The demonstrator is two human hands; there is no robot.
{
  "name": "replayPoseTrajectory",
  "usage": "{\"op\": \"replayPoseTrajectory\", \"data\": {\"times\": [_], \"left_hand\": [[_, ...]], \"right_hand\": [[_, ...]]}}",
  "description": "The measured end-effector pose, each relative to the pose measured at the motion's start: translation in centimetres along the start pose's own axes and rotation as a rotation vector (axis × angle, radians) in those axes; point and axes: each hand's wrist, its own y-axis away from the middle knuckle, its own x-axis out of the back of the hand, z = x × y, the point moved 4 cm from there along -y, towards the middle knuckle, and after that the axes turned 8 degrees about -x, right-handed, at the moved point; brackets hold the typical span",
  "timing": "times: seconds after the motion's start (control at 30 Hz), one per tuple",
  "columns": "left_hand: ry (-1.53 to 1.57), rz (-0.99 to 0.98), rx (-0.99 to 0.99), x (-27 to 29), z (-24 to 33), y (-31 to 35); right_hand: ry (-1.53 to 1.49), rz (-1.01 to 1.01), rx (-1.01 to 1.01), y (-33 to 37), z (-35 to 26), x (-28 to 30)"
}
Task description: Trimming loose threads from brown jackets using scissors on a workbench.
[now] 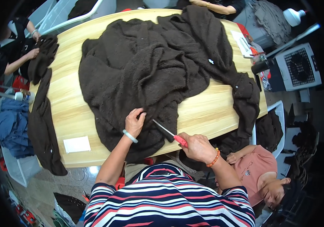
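Note:
A large dark brown fuzzy cloth (146,64) lies rumpled over the wooden table (203,113). Over its near part, my left hand (134,123) has its fingers curled and the fingertips drawn together. Whether anything is pinched between them is too small to make out. To its right, my right hand (198,146) is closed around a red-handled tool (180,140) with a slim, pointed metal blade. The tip points up and left, just over the cloth and near my left fingertips. I cannot tell whether the tool is scissors or a single-shafted pick.
A white card (76,145) lies at the table's near left. Brown cloth (42,125) hangs over the left edge, handled by another person (22,53). A pink-shirted person (254,162) is close on my right. Bins (20,172) of clothes surround the table.

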Motion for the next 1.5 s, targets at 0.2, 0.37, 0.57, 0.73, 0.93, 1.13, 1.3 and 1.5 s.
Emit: {"op": "replayPoseTrajectory", "data": {"times": [0.2, 0.37, 0.57, 0.73, 0.93, 1.13, 1.3, 1.5], "left_hand": [[0.358, -0.019, 0.244, 0.2, -2.3, 0.7], [0.522, 0.045, 0.247, 5.9, 0.8, -2.5], [-0.419, 0.478, 0.002, 28.2, -4.7, -5.4], [-0.737, 0.36, -0.426, 16.4, 5.6, -7.1], [-0.421, -0.455, -0.716, -9.1, 10.5, -6.4], [-0.904, -0.582, -0.634, -18.3, 1.3, -9.7], [-1.041, -0.69, -0.461, -20.0, 0.5, -12.5], [0.068, -0.266, -0.299, -17.1, -0.4, -22.2]], "right_hand": [[-0.11, -0.173, 0.072, -0.3, -0.7, -0.8], [-0.3, 0.138, 0.035, -0.5, 2.6, -0.6], [-0.348, 0.275, -0.131, 0.2, 7.0, 0.1], [-0.396, 0.331, -0.249, 1.0, 10.1, -1.4], [-0.482, 0.367, -0.328, 2.7, 11.8, -3.0], [-0.527, 0.425, -0.275, 3.4, 11.8, -5.5], [-0.614, 0.417, -0.355, 6.2, 12.0, -6.5], [-0.602, 0.505, -0.401, 7.6, 13.6, -6.9]]}}
